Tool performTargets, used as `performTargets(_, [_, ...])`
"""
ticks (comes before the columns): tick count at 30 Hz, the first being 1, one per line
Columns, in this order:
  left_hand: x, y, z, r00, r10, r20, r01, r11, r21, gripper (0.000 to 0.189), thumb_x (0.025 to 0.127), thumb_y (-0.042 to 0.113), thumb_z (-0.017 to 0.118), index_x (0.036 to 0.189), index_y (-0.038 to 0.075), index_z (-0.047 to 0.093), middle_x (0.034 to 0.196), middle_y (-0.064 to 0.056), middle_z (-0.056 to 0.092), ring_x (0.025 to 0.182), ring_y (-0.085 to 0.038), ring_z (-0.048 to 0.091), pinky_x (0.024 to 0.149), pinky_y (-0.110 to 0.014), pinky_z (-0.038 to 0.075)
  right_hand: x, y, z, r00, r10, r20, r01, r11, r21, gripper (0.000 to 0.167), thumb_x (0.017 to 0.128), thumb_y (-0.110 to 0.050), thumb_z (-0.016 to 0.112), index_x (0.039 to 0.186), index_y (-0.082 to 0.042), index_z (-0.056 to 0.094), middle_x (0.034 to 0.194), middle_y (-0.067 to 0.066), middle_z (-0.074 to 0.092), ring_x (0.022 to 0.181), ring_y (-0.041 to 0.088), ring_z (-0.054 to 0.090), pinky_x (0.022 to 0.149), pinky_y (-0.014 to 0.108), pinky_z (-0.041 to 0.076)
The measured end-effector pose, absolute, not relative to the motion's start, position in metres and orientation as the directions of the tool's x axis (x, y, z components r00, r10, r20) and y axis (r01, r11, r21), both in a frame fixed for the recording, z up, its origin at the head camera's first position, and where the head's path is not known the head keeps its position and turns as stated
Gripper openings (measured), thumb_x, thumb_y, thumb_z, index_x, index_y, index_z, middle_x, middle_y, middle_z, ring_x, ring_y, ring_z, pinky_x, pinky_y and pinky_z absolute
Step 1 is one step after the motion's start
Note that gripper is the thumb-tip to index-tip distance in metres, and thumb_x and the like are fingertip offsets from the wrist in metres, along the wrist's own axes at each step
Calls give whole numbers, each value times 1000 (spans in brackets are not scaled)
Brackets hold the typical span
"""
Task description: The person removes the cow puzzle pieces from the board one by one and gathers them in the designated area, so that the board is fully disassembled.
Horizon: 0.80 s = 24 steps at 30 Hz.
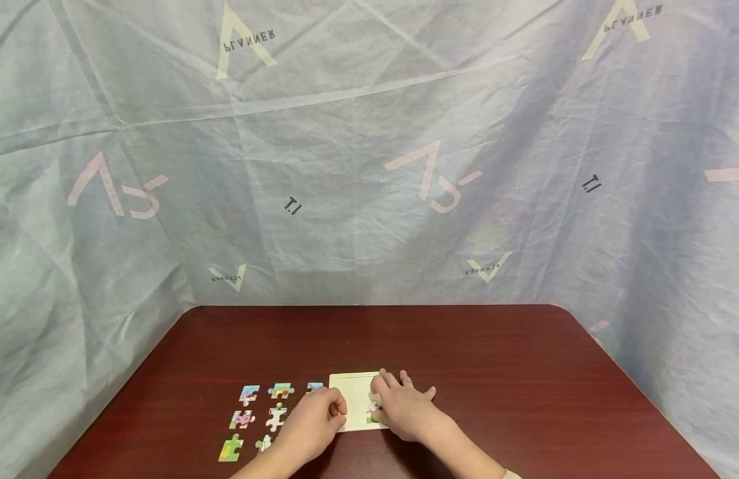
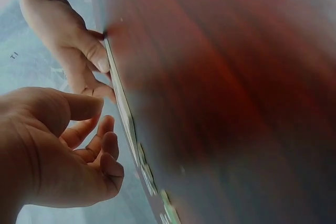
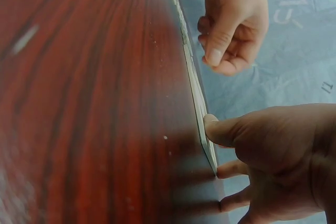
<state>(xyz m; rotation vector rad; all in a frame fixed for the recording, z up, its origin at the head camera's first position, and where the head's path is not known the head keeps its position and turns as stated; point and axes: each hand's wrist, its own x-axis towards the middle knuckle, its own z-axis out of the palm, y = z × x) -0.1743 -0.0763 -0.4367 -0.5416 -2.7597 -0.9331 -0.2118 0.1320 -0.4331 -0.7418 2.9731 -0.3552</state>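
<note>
A shallow cream puzzle tray (image 1: 354, 389) lies flat on the table. Inside it, at the right, is a jigsaw piece (image 1: 371, 416) with green and white print, partly covered by my right hand (image 1: 408, 407). That hand's fingers are spread over the tray's right edge, while its thumb (image 3: 218, 129) presses down at the tray. By the tray's left edge hovers my left hand (image 1: 314, 420), its fingers (image 2: 94, 145) loosely bent and nothing visible between them. In the right wrist view the left hand (image 3: 236, 32) is raised above the tray's edge.
Several loose jigsaw pieces lie in rows left of the tray, among them a pink one (image 1: 242, 419), a white one (image 1: 276, 418) and a green one (image 1: 230, 449). My left hand and forearm hide some. Beyond the dark red table (image 1: 465, 339) hangs a grey printed cloth (image 1: 357, 166).
</note>
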Motion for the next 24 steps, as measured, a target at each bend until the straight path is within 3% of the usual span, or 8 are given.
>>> performTargets(9, [-177, -60, -439, -915, 280, 291, 399, 742, 539, 26, 80, 3, 80, 79, 19, 60, 76, 12, 51, 69, -3, 47, 58, -26, 41, -212, 131, -433, -905, -425, 31, -421, 881, -213, 63, 93, -42, 71, 138, -6, 46, 144, 13, 54, 132, 47, 48, 80, 83, 37])
performTargets(15, [-178, -59, -440, -916, 277, 291, 396, 747, 534, 25, 79, 2, 80, 79, 18, 60, 76, 12, 52, 67, -3, 48, 57, -26, 41, -213, 136, -428, -885, -465, -25, -442, 855, -270, 66, 96, -41, 68, 145, -4, 44, 150, 15, 49, 134, 48, 45, 83, 84, 35])
performTargets(24, [-180, -60, -439, -919, 281, 277, 390, 752, 532, 24, 80, 2, 78, 80, 18, 60, 77, 10, 53, 69, -5, 48, 59, -27, 42, -214, 142, -421, -867, -489, -98, -437, 840, -323, 66, 92, -34, 75, 146, -9, 47, 157, 14, 41, 141, 44, 38, 88, 82, 33])
